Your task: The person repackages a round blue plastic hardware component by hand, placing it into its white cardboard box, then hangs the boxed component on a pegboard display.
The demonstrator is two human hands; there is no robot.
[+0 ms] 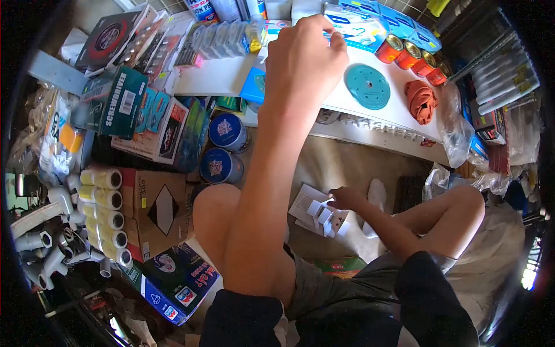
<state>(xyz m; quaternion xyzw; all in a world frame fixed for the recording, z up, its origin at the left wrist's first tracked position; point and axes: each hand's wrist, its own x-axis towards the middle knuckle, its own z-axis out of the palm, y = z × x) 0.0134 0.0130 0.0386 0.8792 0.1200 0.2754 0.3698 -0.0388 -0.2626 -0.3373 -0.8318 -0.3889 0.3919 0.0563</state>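
Note:
My left hand [309, 52] is raised over the white shelf [211, 78], back of the hand toward me. Its fingers are curled in, and whatever lies inside them is hidden. Close to it are a blue and white box [355, 29] and a stack of teal perforated sanding discs [367, 87]. Down by the floor, my right hand [347, 198] has its fingers closed at the upper edge of some folded white card packaging [324, 215]. Flat white sheets [303, 205] lie under and beside that packaging.
Orange-red cans [390, 49] and a rust-coloured cloth bundle [421, 102] stand on the shelf's right part. At left are a green screwdriver box [115, 101], blue-lidded tubs [227, 130], a brown carton [153, 214], tape rolls [104, 199] and grey pipe fittings [52, 260].

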